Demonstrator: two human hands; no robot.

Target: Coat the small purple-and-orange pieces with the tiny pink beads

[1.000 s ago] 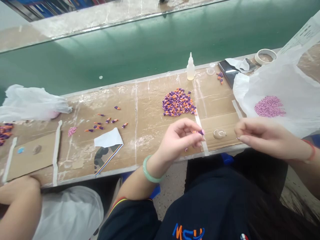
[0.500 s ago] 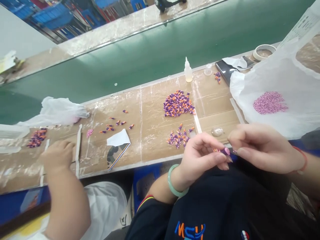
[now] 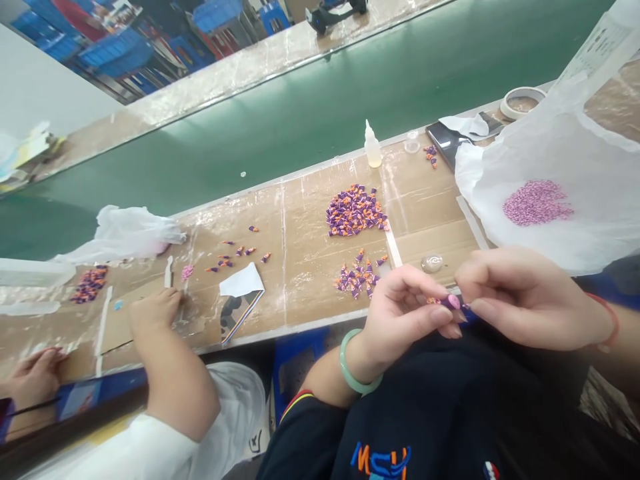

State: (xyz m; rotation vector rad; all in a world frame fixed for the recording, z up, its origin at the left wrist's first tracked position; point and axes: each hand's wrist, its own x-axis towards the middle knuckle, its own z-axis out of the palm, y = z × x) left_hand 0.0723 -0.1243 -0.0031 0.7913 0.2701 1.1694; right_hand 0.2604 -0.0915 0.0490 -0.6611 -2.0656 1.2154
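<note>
My left hand [image 3: 400, 317] is closed in a pinch on a small purple-and-orange piece [image 3: 453, 302], whose pink end points to the right. Close beside that end, my right hand [image 3: 530, 300] has thumb and forefinger pressed together; a tiny bit shows at their tips, too small to name. Below the hands' far side lies a loose group of like pieces [image 3: 357, 275], with a larger pile [image 3: 356, 210] behind it. A clear oval blob [image 3: 431, 263] rests on the cardboard just beyond my fingers.
On the right, a white plastic bag [image 3: 530, 250] carries many small pink bits [image 3: 537, 202]. Farther back stand a dropper bottle [image 3: 373, 147], a phone [image 3: 445, 143] and a tape roll [image 3: 523, 103]. At left, a co-worker's hand [image 3: 155, 310] reaches over the table; another person's hand [image 3: 37, 377] is beyond.
My hands keep almost the same pose, still close together at the piece. The co-worker's hand at left has shifted right, and another person's hand has come into view at far left.
</note>
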